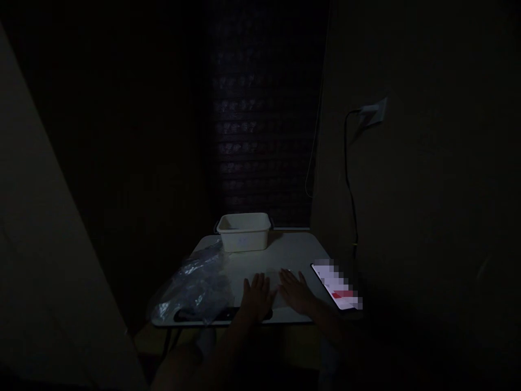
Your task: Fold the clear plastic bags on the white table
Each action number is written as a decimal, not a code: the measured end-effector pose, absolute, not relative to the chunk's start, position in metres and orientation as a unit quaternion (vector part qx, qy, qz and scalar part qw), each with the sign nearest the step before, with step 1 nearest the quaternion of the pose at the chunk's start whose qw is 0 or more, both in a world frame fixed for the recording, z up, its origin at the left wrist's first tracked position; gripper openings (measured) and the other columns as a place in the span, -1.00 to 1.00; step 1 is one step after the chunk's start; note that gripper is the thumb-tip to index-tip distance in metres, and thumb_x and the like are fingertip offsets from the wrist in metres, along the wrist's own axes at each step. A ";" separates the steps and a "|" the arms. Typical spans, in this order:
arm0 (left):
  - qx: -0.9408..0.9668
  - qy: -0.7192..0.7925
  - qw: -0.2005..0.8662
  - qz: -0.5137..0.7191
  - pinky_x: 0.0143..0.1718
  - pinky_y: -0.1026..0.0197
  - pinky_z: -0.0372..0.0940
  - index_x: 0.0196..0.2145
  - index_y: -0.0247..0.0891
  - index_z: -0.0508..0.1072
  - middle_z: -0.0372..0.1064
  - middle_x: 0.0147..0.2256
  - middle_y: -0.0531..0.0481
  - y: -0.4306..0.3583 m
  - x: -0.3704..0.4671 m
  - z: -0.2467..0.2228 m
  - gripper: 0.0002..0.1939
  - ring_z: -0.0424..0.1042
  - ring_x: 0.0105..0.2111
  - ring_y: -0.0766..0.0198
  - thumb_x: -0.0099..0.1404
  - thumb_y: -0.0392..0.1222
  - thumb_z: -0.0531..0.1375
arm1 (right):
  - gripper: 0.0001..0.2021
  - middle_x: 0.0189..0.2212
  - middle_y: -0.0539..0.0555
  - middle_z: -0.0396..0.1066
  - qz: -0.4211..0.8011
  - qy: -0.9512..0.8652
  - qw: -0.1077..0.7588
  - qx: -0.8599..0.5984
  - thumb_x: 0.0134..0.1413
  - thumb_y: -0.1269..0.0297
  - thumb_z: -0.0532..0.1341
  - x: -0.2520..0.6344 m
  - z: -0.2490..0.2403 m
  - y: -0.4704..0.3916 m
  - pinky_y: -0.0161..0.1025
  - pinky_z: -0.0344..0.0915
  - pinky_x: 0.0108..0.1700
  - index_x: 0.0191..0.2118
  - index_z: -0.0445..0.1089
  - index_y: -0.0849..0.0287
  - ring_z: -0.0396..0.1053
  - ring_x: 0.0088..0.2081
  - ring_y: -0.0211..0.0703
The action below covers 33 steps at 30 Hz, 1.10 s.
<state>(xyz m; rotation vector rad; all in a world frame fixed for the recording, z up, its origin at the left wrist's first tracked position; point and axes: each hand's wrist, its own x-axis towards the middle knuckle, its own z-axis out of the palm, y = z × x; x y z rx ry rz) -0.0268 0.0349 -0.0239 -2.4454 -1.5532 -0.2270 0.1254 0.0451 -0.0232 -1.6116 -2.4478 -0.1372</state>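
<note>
Both hands rest palm down on a small white table (293, 248) in a dark room. My left hand (257, 297) lies near the front edge with its fingers spread. Just right of it, my right hand (296, 291) is also flat, fingers apart and angled toward the left. A thin clear sheet or bag (278, 267), hard to make out, seems to lie between and under the hands. To the left is a heap of clear plastic bags (199, 279).
A white plastic bin (245, 239) stands at the table's back. A lit phone (336, 285) lies at the right edge. On the right wall, a cable (347, 163) hangs from a socket (380, 111). Dark blinds (260, 125) hang behind.
</note>
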 end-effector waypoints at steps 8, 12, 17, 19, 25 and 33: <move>-0.775 -0.614 0.127 -0.078 -0.18 -0.13 -0.19 -0.04 -0.33 0.01 -0.12 -0.01 -0.22 0.035 -0.035 -0.010 -0.49 -0.18 -0.03 0.01 0.13 -0.01 -0.30 | -0.50 0.00 0.13 -0.10 -0.045 -0.795 0.096 -0.598 -0.02 0.10 -0.36 0.133 -0.015 0.046 0.05 -0.38 -0.07 -0.01 -0.06 0.22 -0.25 0.02 -0.11; -0.819 -0.549 0.139 -0.090 -0.18 -0.02 -0.11 -0.13 -0.29 0.12 0.08 -0.12 -0.19 0.027 -0.023 0.009 -0.60 0.01 -0.11 0.09 0.12 -0.09 -0.19 | -0.51 0.00 0.13 -0.10 -0.032 -0.754 0.128 -0.643 -0.02 0.11 -0.34 0.134 0.002 0.055 0.01 -0.31 -0.07 -0.02 -0.05 0.22 -0.25 0.02 -0.11; -0.910 -0.393 0.124 -0.048 -0.33 0.10 0.03 -0.39 -0.28 0.27 0.25 -0.40 -0.08 0.009 -0.002 0.019 -0.78 0.20 -0.36 0.20 0.08 -0.18 -0.10 | -0.56 0.00 0.07 -0.08 -0.017 -0.734 0.169 -0.658 0.00 0.15 -0.33 0.140 0.020 0.064 -0.07 -0.23 -0.07 -0.04 -0.01 0.15 -0.23 0.02 -0.17; -0.916 -0.379 0.128 -0.037 -0.37 0.11 0.05 -0.40 -0.31 0.26 0.25 -0.41 -0.10 0.005 0.001 0.017 -0.82 0.20 -0.38 0.20 0.08 -0.23 -0.08 | -0.59 -0.01 0.05 -0.06 -0.020 -0.726 0.173 -0.665 0.01 0.19 -0.31 0.143 0.021 0.065 -0.06 -0.21 -0.08 -0.04 -0.01 0.11 -0.22 0.02 -0.17; -0.915 -0.380 0.131 -0.027 -0.38 0.12 0.04 -0.44 -0.35 0.27 0.26 -0.42 -0.10 0.005 0.007 0.010 -0.86 0.21 -0.39 0.22 0.07 -0.35 -0.06 | -0.64 -0.02 0.04 -0.03 -0.049 -0.747 0.159 -0.644 0.00 0.27 -0.25 0.148 0.017 0.064 -0.02 -0.20 -0.09 -0.06 0.03 0.07 -0.19 0.00 -0.11; -0.905 -0.404 0.129 -0.027 -0.40 0.14 0.06 -0.46 -0.39 0.29 0.29 -0.45 -0.11 0.011 0.011 0.008 -0.87 0.24 -0.42 0.22 0.04 -0.36 -0.02 | -0.63 -0.03 0.06 -0.02 -0.014 -0.750 0.160 -0.642 0.00 0.26 -0.27 0.149 0.019 0.063 -0.01 -0.11 -0.13 -0.06 0.03 0.11 -0.14 -0.02 -0.12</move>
